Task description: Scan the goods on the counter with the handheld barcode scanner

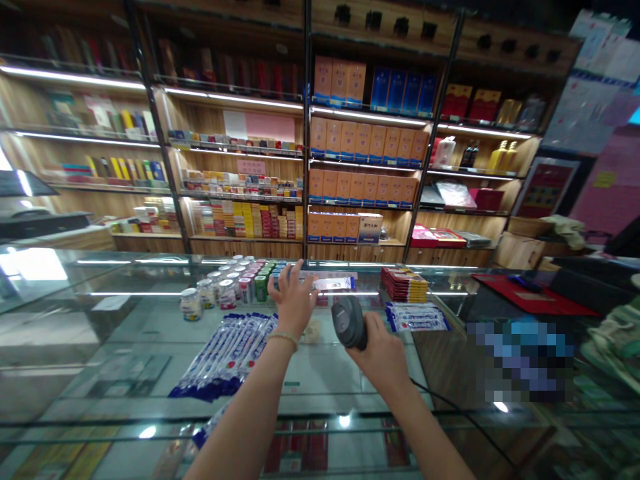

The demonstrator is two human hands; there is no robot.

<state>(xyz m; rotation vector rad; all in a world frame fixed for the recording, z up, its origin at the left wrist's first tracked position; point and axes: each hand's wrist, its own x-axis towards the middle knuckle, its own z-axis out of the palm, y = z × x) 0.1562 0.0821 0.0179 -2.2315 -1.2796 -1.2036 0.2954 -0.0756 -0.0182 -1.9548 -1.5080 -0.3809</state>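
Observation:
My right hand (384,353) grips a black handheld barcode scanner (348,321), its rounded head toward the left and its cable (463,410) trailing off to the lower right. My left hand (293,303) is raised over the glass counter with fingers spread and nothing in it. Just beyond its fingertips lies a single white-and-blue packet (335,283); whether they touch is unclear. Long blue-and-white packets (227,353) fan out left of my left forearm. Small lidded jars (191,304) and green tubes (261,287) stand behind them.
On the counter's right are a stack of red-and-yellow packs (404,285), more blue-and-white packets (417,317) and a red mat (533,293). Lit shelves (365,163) of boxes line the back wall. A dark machine (43,227) stands at far left.

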